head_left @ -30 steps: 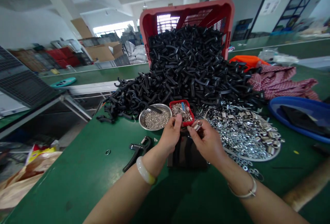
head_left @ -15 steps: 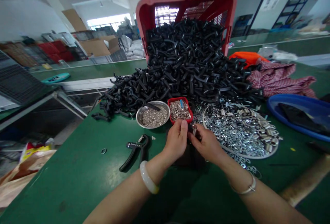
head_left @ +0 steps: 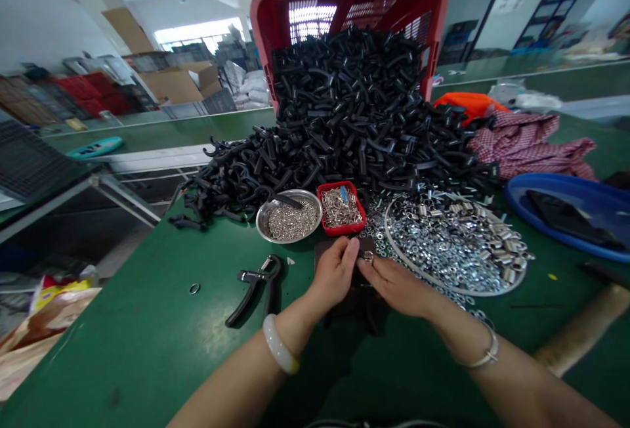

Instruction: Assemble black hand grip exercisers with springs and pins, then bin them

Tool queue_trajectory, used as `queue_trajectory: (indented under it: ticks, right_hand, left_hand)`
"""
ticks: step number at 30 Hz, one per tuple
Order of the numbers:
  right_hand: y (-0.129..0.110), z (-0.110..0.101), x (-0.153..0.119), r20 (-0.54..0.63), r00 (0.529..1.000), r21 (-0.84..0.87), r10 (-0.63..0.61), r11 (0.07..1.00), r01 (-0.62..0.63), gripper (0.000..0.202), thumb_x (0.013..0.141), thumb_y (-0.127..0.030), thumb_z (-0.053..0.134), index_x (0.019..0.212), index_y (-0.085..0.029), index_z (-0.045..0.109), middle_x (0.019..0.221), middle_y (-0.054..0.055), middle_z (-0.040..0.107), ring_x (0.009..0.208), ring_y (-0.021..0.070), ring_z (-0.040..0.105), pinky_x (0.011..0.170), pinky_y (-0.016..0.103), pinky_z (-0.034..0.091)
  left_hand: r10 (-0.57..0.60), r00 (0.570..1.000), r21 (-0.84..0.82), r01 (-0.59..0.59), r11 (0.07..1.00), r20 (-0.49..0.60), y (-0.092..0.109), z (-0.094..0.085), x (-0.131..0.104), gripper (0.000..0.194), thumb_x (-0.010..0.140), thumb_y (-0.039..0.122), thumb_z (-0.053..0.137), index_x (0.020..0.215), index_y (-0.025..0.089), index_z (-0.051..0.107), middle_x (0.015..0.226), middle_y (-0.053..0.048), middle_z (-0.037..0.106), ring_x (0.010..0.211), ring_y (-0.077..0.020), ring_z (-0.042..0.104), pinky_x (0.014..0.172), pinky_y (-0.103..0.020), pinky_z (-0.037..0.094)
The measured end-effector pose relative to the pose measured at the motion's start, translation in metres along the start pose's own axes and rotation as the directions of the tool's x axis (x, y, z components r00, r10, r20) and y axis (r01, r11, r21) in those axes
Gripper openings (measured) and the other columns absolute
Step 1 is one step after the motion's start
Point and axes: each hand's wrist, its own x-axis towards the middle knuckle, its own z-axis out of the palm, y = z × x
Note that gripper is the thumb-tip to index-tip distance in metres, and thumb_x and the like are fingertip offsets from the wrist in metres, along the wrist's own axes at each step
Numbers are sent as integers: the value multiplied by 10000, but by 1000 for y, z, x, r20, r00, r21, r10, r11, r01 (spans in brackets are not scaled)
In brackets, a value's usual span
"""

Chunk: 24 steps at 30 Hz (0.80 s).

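Observation:
My left hand is closed, thumb along the fingers, above a dark block on the green table. Whatever it pinches is hidden behind the fingers. Close beside it, my right hand pinches a small metal coil spring at its fingertips. Both hands' fingertips nearly meet over the block. Just beyond them is a red tray of small metal pins. To its left sits a metal bowl of tiny metal parts, a black piece lying across it. A black hand gripper with a spring lies left of my left hand.
A tipped red crate spills a big heap of black handles. On the right are a round tray of nuts and springs, a blue basin and a hammer. A metal ring lies at left.
My right hand has turned flatter and moved slightly left and down with the spring, closer to my left hand. The dark block shows more now. The view has shifted slightly.

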Motion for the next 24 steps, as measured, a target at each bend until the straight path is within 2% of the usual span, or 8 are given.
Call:
queue_trajectory:
  ticks: [4,10,14,16,18,21,22,24]
  right_hand:
    - [-3,4,-4,-12,1000,-38,25,999,-26,348,922,-390,225,810,-187,485,758,50,582,671,153,536,617,267,373]
    - [-18,4,-5,31,992,-258,124,960,-112,220,871,-265,318,882,-131,493,847,133,606,761,203,567,680,296,388]
    - [-12,7,2,-22,993,-218,115,969,-117,228,871,-256,308,844,-129,496,849,147,607,776,211,569,708,312,402]
    - [-4,9,10,-36,996,-97,86,991,-89,219,868,-286,333,793,-150,488,807,116,598,738,194,568,681,303,420]
    - [3,11,20,-17,988,138,153,979,-150,239,867,-361,354,773,-174,469,696,50,566,598,155,551,547,265,430]
    - [9,16,35,19,936,537,351,786,-305,317,858,-490,344,820,-196,456,555,-35,472,393,103,441,322,200,299]
    - [10,18,38,11,920,635,391,708,-309,330,853,-508,350,842,-197,460,556,-39,471,387,99,434,304,194,283]
    - [11,26,42,-15,902,771,431,579,-264,324,850,-497,384,867,-189,481,630,-9,533,466,108,498,350,199,361]
  left_hand:
    - [2,1000,70,-4,998,20,2,-1,1,384,859,472,331,688,167,489,637,25,481,636,-111,458,620,-215,367]
    - [-55,998,170,50,984,23,0,4,-1,428,878,462,265,692,170,517,648,-2,545,624,-132,504,609,-241,382]
    - [-4,1000,320,-3,947,20,-3,8,2,390,893,388,247,763,171,544,752,-44,602,728,-163,554,694,-275,408]
    - [31,999,374,-43,926,36,-3,5,10,401,899,372,219,815,169,555,816,-62,617,784,-170,564,730,-284,419]
    - [59,996,424,-80,902,63,0,-2,20,463,909,378,150,908,170,564,933,-75,622,886,-172,561,791,-293,420]
    - [52,991,589,-113,800,120,7,-13,29,547,893,478,120,1068,180,545,1122,-88,577,1064,-201,503,910,-347,372]
    - [47,988,654,-132,745,146,8,-16,29,575,854,564,192,1124,177,521,1173,-100,551,1105,-228,477,939,-377,348]
    - [46,982,752,-170,637,183,7,-16,24,791,674,721,410,1229,158,440,1260,-135,484,1161,-295,421,982,-439,290]
